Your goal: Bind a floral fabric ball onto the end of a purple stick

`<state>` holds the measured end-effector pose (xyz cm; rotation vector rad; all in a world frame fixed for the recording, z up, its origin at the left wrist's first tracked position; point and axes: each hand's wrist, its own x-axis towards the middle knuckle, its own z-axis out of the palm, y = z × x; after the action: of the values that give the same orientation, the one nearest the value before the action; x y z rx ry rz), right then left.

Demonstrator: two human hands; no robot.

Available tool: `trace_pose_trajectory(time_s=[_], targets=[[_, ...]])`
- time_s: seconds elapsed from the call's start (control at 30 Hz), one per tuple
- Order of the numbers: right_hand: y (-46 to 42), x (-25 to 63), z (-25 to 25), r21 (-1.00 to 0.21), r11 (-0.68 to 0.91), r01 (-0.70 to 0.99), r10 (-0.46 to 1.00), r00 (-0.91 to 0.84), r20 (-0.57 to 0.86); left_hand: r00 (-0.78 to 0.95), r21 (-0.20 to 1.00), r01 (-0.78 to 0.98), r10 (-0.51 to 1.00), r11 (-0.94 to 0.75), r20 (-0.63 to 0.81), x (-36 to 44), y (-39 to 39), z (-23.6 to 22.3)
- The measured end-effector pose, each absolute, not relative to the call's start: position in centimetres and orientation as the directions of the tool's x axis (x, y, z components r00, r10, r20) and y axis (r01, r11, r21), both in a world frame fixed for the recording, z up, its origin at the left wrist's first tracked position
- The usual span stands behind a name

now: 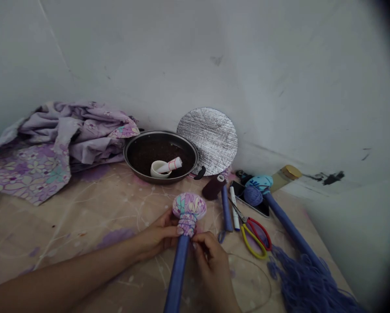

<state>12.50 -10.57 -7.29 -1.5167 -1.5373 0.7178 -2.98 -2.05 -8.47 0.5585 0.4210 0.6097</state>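
Observation:
A blue stick (178, 269) with a round head (189, 204) padded in purple floral cloth stands tilted in front of me. Below the head, the cloth is gathered and bound at the neck with thread. My left hand (159, 237) closes round this neck from the left, thumb in front. At the right side of the neck, the thumb and forefinger of my right hand (211, 261) are pinched together; what lies between them is too small to make out. A thin cord (269, 282) curves over the tablecloth beside my right hand.
Behind stands a dark pan (139, 177) holding a small white cup (154, 169) and a white roll (173, 164). Floral cloth (45, 161) is heaped left. Rightward lie a thread spool (213, 188), marker (234, 208), scissors (260, 239), phone (263, 208), another padded stick (286, 224) and blue yarn (307, 282).

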Motion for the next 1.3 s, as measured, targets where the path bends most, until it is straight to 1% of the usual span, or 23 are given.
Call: trace_pose_trajectory(time_s=[0.27, 0.33, 0.43, 0.53, 0.7, 0.83, 1.0, 1.2, 1.3], targets=[[-10.7, 11.6, -8.6, -0.930, 0.025, 0.366, 0.975, 0.195, 0.102, 0.746, 0.609, -0.391, 0.625, 0.689, -0.228, -3.1, -2.0, -8.0], [-10.6, 11.2, -8.8, -0.961, 0.007, 0.276, 0.966, 0.246, 0.077, 0.750, 0.607, -0.392, 0.623, 0.691, -0.224, -3.0, -2.1, -8.1], [-10.5, 10.8, -8.9, -0.995, 0.010, 0.098, 0.954, 0.298, 0.039, 0.758, 0.605, -0.394, 0.617, 0.692, -0.213, -3.0, -2.1, -8.2], [-10.4, 10.6, -8.8, -1.000, 0.007, 0.009, 0.952, 0.306, 0.009, 0.770, 0.610, -0.387, 0.607, 0.691, -0.199, -3.0, -2.1, -8.2], [-10.4, 10.6, -8.5, -1.000, -0.016, 0.019, 0.950, 0.314, -0.009, 0.776, 0.605, -0.403, 0.607, 0.687, -0.173, -2.9, -2.1, -8.2], [-10.5, 11.0, -8.3, -0.999, -0.015, 0.036, 0.960, 0.280, -0.004, 0.776, 0.607, -0.406, 0.608, 0.684, -0.166, -3.0, -2.1, -8.0], [-10.6, 11.3, -8.5, -1.000, -0.009, -0.006, 0.969, 0.247, -0.010, 0.781, 0.620, -0.393, 0.603, 0.679, -0.166, -3.1, -2.1, -7.8], [-10.6, 10.9, -8.7, -1.000, -0.006, -0.007, 0.940, 0.341, -0.008, 0.773, 0.643, -0.382, 0.611, 0.663, -0.170, -2.9, -2.3, -8.3], [-10.5, 10.9, -8.8, -1.000, -0.005, -0.017, 0.938, 0.347, -0.011, 0.761, 0.635, -0.401, 0.626, 0.660, -0.170, -2.7, -2.3, -8.4]])
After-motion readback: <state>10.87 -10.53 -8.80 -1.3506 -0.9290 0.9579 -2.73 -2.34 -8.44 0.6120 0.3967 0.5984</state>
